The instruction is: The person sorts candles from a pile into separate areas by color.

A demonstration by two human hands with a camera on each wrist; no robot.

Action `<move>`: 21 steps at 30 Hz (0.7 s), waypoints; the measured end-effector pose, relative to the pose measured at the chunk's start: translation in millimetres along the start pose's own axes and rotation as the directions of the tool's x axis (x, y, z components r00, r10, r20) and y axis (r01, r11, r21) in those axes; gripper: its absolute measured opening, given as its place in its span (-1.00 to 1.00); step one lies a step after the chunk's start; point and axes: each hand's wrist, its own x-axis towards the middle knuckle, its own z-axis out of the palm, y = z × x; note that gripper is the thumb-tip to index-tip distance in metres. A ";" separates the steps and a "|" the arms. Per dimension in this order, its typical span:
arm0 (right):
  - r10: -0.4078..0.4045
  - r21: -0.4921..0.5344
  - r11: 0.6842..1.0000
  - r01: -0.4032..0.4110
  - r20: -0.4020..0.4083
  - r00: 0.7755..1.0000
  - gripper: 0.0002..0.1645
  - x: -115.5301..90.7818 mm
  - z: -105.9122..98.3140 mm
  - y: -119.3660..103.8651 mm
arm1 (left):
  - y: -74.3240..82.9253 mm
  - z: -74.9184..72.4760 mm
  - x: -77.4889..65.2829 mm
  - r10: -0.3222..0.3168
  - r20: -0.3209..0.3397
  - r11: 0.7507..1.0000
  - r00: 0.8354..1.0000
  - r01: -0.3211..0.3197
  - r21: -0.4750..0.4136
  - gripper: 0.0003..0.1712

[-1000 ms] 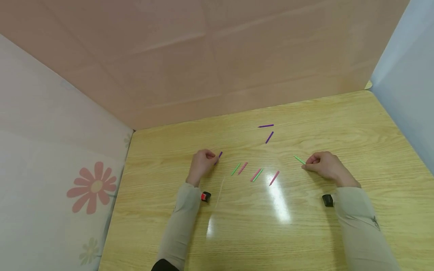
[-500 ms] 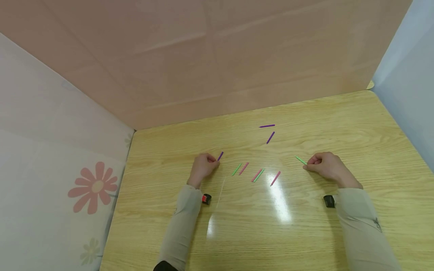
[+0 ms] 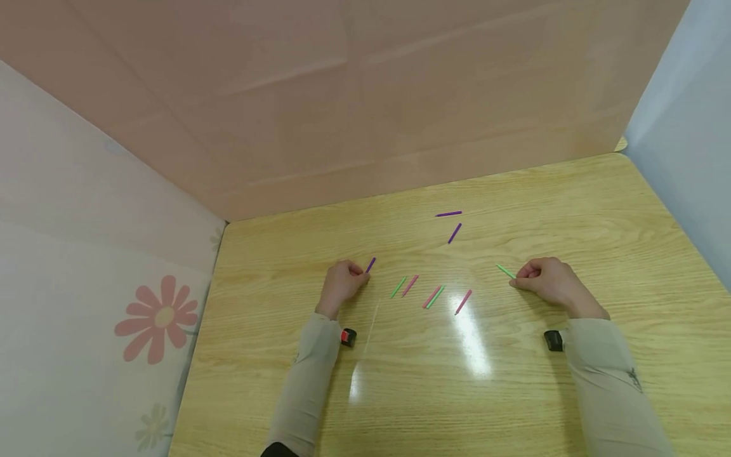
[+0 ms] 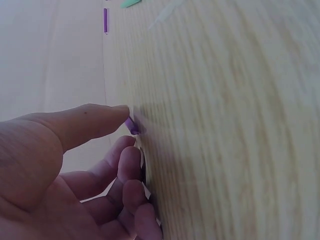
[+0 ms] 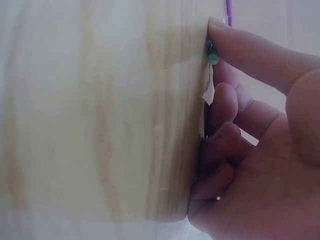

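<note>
In the head view my left hand (image 3: 342, 284) rests low at the table, thumb and forefinger pinching the near end of a thin purple stick (image 3: 371, 264). The left wrist view shows that stick's end (image 4: 132, 126) between the thumb and a fingertip, other fingers curled against the wood. Far to the right, my right hand (image 3: 545, 279) pinches a light green stick (image 3: 505, 271) by its near end, its far end pointing up and left. Only its round green end (image 5: 213, 58) shows in the right wrist view, under the thumb.
Between the hands lie green sticks (image 3: 398, 287) and pink sticks (image 3: 464, 302), one pink-green pair side by side. Farther back are two purple sticks (image 3: 448, 214), some tapering to a point. A brown-pink panel (image 3: 365, 108) closes off the table's back; a flowered wall (image 3: 103, 254) stands left.
My left fingertips have shifted slightly toward me, onto the near end of the purple stick, which stays at about the same place. The right hand and its green stick hold still.
</note>
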 end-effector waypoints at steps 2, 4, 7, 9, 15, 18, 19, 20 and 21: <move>-0.001 -0.003 1.000 0.001 0.000 1.000 -0.59 0.1 0.0 0.3 | 0.0 0.1 0.2 -0.002 -0.001 1.000 1.000 0.002 0.002 -0.74; -0.002 -0.003 1.000 0.002 0.000 1.000 -0.59 -0.1 -0.1 0.4 | 0.1 0.4 0.6 -0.004 -0.005 1.000 1.000 0.004 0.008 -0.74; 0.000 0.000 1.000 0.000 0.002 1.000 -0.58 -0.1 0.2 0.1 | 0.7 0.4 1.0 -0.008 -0.011 1.000 1.000 0.008 0.015 -0.74; 0.003 0.004 1.000 -0.003 0.003 1.000 -0.58 -0.1 0.3 -0.1 | 1.2 0.5 1.3 -0.014 -0.016 1.000 1.000 0.014 0.021 -0.74; 0.006 0.004 1.000 -0.006 0.002 1.000 -0.59 -0.7 0.0 -0.4 | 1.9 1.0 2.3 -0.017 -0.016 0.999 1.000 0.018 0.033 -0.76; 0.007 0.002 1.000 -0.007 0.001 1.000 -0.59 -0.7 0.2 -0.6 | 1.6 1.6 3.1 -0.019 -0.018 0.999 1.000 0.020 0.045 -0.77; 0.006 0.002 1.000 -0.006 0.001 1.000 -0.59 -0.6 0.1 -0.5 | 1.9 1.6 3.3 -0.024 -0.019 0.999 1.000 0.025 0.048 -0.77; 0.005 0.002 1.000 -0.005 0.003 1.000 -0.59 -0.5 -0.2 -0.3 | 2.2 1.8 3.5 -0.028 -0.018 0.998 0.999 0.029 0.049 -0.77; 0.008 -0.001 1.000 -0.008 0.002 1.000 -0.59 -0.3 -0.4 -0.2 | 2.7 1.9 3.8 -0.032 -0.017 0.998 0.999 0.033 0.051 -0.77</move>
